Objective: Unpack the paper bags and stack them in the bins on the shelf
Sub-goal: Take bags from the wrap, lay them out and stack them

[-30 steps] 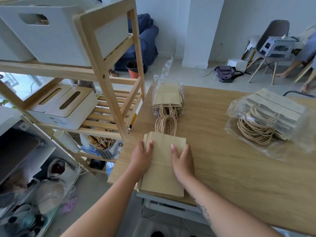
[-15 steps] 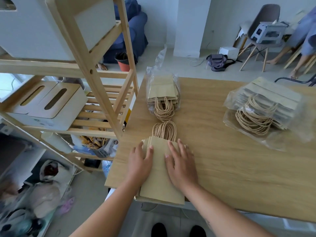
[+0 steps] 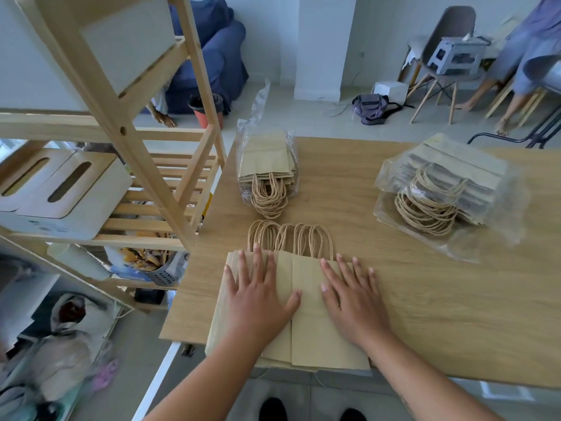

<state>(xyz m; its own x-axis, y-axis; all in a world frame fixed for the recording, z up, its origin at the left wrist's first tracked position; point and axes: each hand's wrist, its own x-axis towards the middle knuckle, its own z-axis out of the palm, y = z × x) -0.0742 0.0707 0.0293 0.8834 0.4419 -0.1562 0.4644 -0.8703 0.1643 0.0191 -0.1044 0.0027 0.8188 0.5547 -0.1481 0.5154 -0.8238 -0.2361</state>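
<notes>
On the surface (image 3: 425, 314), both hands lay flat, spread on loose bags (image 3: 309, 338); two wrapped packs waited, nothing binned.

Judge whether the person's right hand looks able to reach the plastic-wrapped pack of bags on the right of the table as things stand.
Probably yes. The right hand lies flat on the loose bags, and only bare table lies between it and the wrapped pack; nothing blocks the way.

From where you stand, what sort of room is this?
Probably a lived-in home room used for packing: a blue upholstered armchair, a grey shell chair on wooden legs, and a light wooden slatted shelf beside the wooden worktable.
</notes>
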